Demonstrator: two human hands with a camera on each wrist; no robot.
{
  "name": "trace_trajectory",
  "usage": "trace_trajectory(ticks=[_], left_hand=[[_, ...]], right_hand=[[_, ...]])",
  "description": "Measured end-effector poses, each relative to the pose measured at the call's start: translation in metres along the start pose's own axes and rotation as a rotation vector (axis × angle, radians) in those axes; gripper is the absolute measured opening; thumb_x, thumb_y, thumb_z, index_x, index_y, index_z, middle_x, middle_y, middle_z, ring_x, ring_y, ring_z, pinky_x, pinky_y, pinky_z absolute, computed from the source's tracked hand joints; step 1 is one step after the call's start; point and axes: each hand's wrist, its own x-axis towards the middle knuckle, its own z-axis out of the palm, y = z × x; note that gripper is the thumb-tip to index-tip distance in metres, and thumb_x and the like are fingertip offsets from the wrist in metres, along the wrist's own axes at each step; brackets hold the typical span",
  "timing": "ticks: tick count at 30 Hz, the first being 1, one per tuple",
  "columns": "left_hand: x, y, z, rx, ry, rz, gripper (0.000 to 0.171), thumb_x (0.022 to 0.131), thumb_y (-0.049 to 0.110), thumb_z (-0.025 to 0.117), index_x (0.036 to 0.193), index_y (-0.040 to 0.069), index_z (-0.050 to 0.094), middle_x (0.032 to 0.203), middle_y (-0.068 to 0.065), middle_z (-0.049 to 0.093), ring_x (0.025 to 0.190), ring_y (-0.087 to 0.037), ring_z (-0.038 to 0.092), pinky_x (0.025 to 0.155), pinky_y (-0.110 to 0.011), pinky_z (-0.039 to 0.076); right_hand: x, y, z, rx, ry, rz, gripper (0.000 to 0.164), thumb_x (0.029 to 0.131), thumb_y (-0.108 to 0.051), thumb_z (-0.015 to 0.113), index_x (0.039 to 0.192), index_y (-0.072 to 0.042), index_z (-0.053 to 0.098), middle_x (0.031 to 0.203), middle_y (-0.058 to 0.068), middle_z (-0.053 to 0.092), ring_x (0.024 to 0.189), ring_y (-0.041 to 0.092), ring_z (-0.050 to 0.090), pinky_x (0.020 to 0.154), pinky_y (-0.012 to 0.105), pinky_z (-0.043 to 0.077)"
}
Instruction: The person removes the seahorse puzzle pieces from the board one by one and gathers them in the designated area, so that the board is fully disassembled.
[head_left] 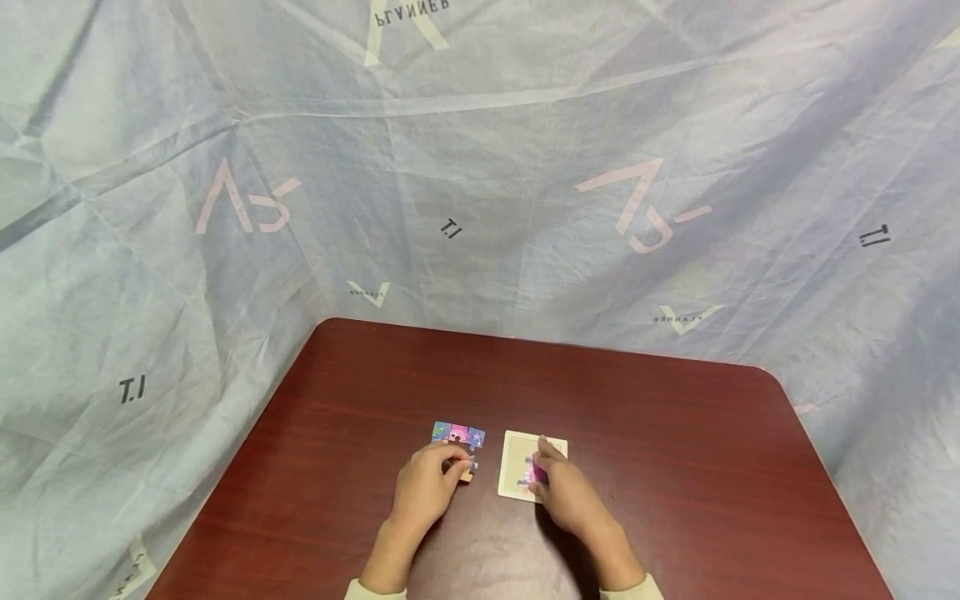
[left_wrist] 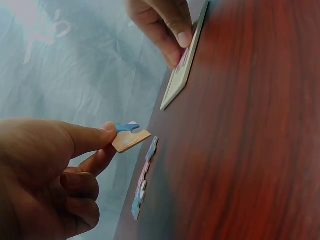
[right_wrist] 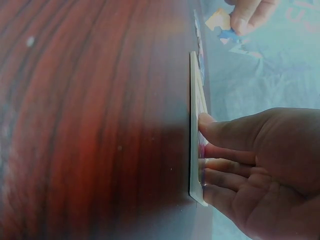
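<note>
Between thumb and forefinger, my left hand (head_left: 427, 487) pinches a jigsaw piece (left_wrist: 131, 140), blue with a pale tan part, held above the table in the left wrist view. Just beyond that hand lies a strip of jigsaw pieces (head_left: 442, 430) in blue and pink. To its right, a cream puzzle tray (head_left: 504, 467) lies flat. Pink and purple pieces (head_left: 531, 472) sit inside it, partly hidden by my right hand (head_left: 573, 492). That hand rests on the tray, its fingers extended and its thumb touching near the pieces.
The dark red wooden table (head_left: 675, 442) has rounded far corners. Pale grey printed cloth (head_left: 487, 167) hangs behind it and along both sides.
</note>
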Motion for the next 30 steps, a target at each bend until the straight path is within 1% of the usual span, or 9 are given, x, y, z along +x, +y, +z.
trace_trajectory(ticks=[5,8,12,15,22,30], left_hand=[[-0.001,-0.004,-0.003,-0.011,0.015,-0.038,0.004,0.092,0.024,0.081,0.089,0.023,0.081,0.096,0.004,0.079,0.084,-0.010,0.072,0.066,-0.034,0.058],[-0.001,-0.007,-0.004,-0.005,0.014,-0.069,0.003,0.092,0.025,0.082,0.091,0.022,0.082,0.097,0.003,0.080,0.086,-0.013,0.075,0.067,-0.037,0.058],[0.000,-0.011,-0.005,0.001,0.020,-0.100,0.004,0.091,0.024,0.084,0.094,0.021,0.084,0.098,0.001,0.081,0.090,-0.019,0.078,0.069,-0.042,0.060],[0.000,-0.013,-0.008,0.008,0.035,-0.124,0.004,0.090,0.022,0.084,0.094,0.022,0.084,0.096,0.001,0.082,0.088,-0.020,0.078,0.067,-0.042,0.059],[0.003,-0.019,-0.015,0.033,0.062,-0.190,0.005,0.089,0.019,0.085,0.090,0.020,0.080,0.079,0.007,0.076,0.070,-0.011,0.068,0.058,-0.036,0.052],[0.005,-0.029,-0.016,0.071,0.074,-0.223,0.009,0.088,0.022,0.086,0.087,0.020,0.077,0.076,0.008,0.074,0.066,-0.010,0.067,0.057,-0.037,0.051]], right_hand=[[0.001,0.001,-0.001,0.005,0.003,-0.001,0.047,0.093,-0.002,0.076,0.133,0.017,0.062,0.157,0.032,0.049,0.144,0.047,0.052,0.118,0.054,0.041],[0.000,0.001,-0.001,0.012,-0.007,0.008,0.047,0.093,-0.002,0.076,0.134,0.017,0.061,0.158,0.032,0.048,0.145,0.047,0.051,0.119,0.054,0.041],[0.000,0.001,-0.001,0.013,-0.006,0.005,0.047,0.092,-0.002,0.077,0.133,0.017,0.062,0.157,0.032,0.049,0.145,0.048,0.052,0.118,0.055,0.041],[0.000,0.000,-0.002,0.010,0.003,-0.004,0.046,0.092,-0.001,0.077,0.132,0.017,0.063,0.156,0.032,0.050,0.144,0.047,0.052,0.118,0.055,0.042],[0.001,0.001,-0.002,0.006,0.007,-0.013,0.046,0.091,-0.002,0.078,0.131,0.016,0.064,0.156,0.032,0.050,0.143,0.047,0.054,0.118,0.054,0.042],[0.001,0.003,-0.002,0.006,0.013,-0.019,0.045,0.091,-0.001,0.078,0.131,0.016,0.064,0.155,0.033,0.051,0.143,0.047,0.054,0.118,0.054,0.042]])
